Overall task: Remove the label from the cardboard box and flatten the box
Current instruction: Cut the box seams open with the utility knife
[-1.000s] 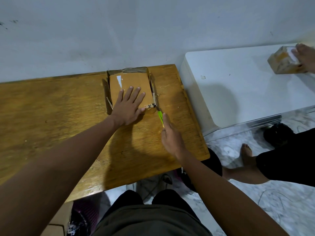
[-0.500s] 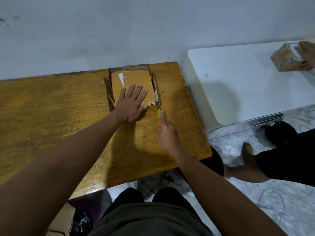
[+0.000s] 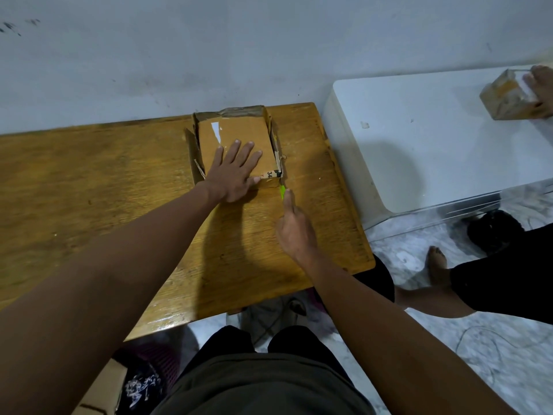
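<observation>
A brown cardboard box [image 3: 239, 131] lies at the back of the wooden table [image 3: 89, 190], against the wall, its side flaps standing up. A white label scrap [image 3: 216, 130] and a strip printed "34" [image 3: 269, 174] stay on its top face. My left hand [image 3: 235, 170] lies flat on the box's near part, fingers spread. My right hand [image 3: 294, 227] grips a green-handled cutter [image 3: 282, 192] whose tip sits at the box's near right corner.
A white appliance top [image 3: 434, 139] stands right of the table. Another person's hand [image 3: 541, 88] holds a taped box [image 3: 505, 95] there, and their leg and foot [image 3: 438, 265] rest on the marble floor. A cardboard box [image 3: 101, 393] sits under the table.
My right hand with the cutter has edged forward to the box's near right corner. My left hand stays pressed on the box. The other person's box shifted slightly.
</observation>
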